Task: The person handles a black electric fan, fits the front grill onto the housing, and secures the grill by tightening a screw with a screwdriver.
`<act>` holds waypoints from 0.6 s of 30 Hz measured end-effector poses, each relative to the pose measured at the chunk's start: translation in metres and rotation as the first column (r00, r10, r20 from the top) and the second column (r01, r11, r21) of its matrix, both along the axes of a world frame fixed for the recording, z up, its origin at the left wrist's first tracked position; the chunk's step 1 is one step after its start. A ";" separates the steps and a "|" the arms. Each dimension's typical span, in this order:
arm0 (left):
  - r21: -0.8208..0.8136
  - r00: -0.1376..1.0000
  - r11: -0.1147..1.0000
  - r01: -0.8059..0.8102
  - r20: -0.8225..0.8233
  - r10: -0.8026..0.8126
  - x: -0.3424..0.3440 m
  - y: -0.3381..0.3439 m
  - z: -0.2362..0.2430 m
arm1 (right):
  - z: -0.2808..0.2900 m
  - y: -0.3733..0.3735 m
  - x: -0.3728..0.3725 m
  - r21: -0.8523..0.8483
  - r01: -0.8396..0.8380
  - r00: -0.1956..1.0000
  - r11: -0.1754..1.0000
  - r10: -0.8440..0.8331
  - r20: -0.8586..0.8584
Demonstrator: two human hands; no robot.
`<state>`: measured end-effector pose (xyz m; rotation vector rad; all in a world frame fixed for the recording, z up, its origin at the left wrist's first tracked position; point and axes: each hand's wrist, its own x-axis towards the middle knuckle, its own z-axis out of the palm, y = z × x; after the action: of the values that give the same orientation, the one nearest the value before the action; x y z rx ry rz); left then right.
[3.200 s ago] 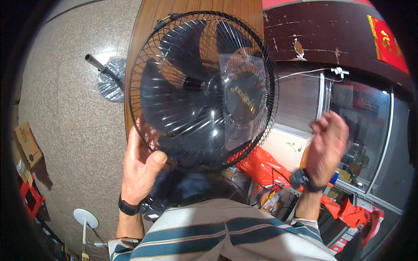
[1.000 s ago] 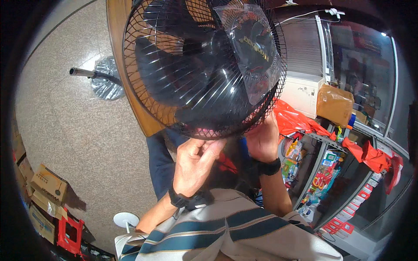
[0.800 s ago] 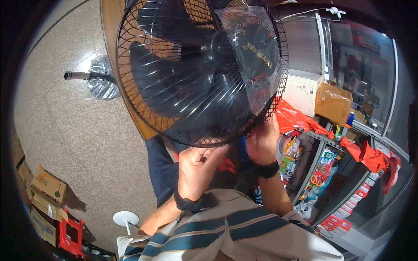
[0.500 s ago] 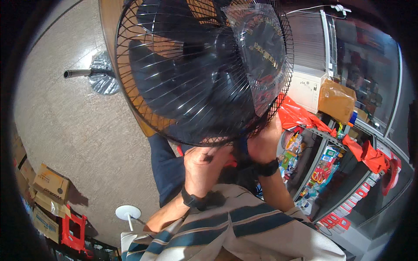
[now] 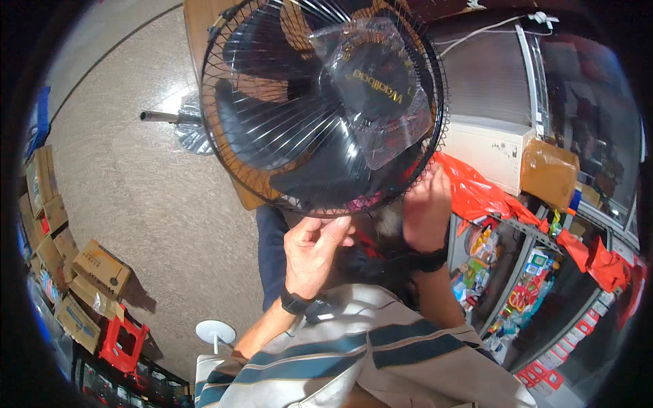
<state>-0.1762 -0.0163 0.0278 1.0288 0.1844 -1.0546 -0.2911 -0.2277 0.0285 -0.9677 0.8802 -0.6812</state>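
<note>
A black fan (image 5: 306, 146) with a round wire guard fills the upper middle, its dark blades showing through the wires. On the guard's front lies a round black centre badge (image 5: 377, 85) inside a clear plastic bag (image 5: 401, 139). My left hand (image 5: 314, 248) is closed, thumb and fingers pinching the guard's lower rim. By the lower right rim is my right hand (image 5: 425, 214), its fingers stretched upward beside the wires and partly hidden by them. Whether it touches the rim I cannot tell.
A wooden table (image 5: 197, 34) lies behind the fan. Left of it, a pole on a plastic-wrapped round base (image 5: 194, 126) is on the floor. Cardboard boxes (image 5: 102, 268) and a red stool (image 5: 124, 343) sit lower left. Shelves (image 5: 507, 272) of small goods and a white cabinet (image 5: 486, 153) stand right.
The fan guard has turned, its badge and bag now nearer the middle. My left hand has shifted to a fingertip pinch at the lower rim. More of my right hand shows beside the guard.
</note>
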 end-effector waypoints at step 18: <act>0.257 0.905 0.889 -0.380 0.304 0.299 -0.073 -0.080 0.035 | 0.022 -0.297 -0.094 -0.034 0.120 0.988 0.992 -0.123 -0.096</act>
<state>-0.2491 -0.0962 0.0628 1.3509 0.3161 -0.5699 -0.3846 -0.5249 0.0502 -0.9850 1.0248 -0.7562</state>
